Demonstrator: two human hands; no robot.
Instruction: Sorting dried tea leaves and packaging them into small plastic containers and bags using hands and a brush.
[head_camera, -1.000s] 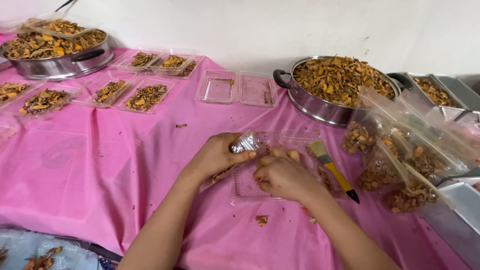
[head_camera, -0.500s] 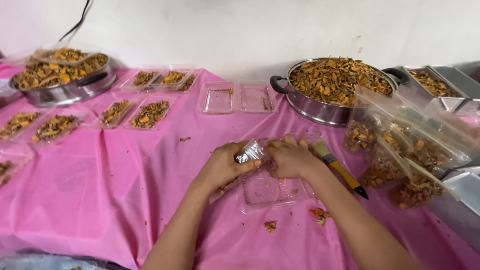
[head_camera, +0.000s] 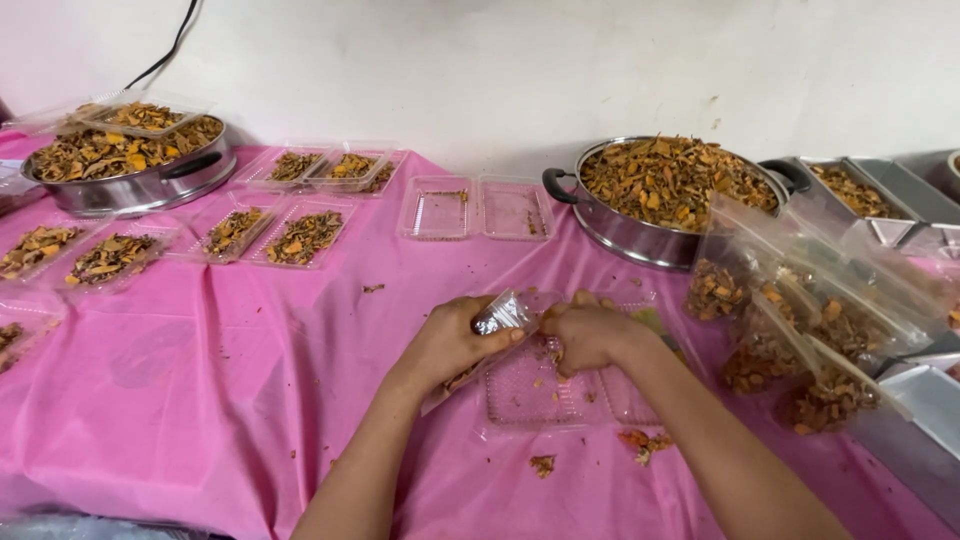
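Together, left hand gripping clear bag, right hand alongside

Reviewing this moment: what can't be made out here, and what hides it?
- Head view: the right hand covers most of the brush; its handle is hidden.
- The left hand wraps a small clear bag; its contents are hidden by glare and crumpling.
- The grey metal bin is cut off by the right edge.
- Filled clear trays are cut by the left edge.
- Crumbs on the pink tablecloth are too small to identify.
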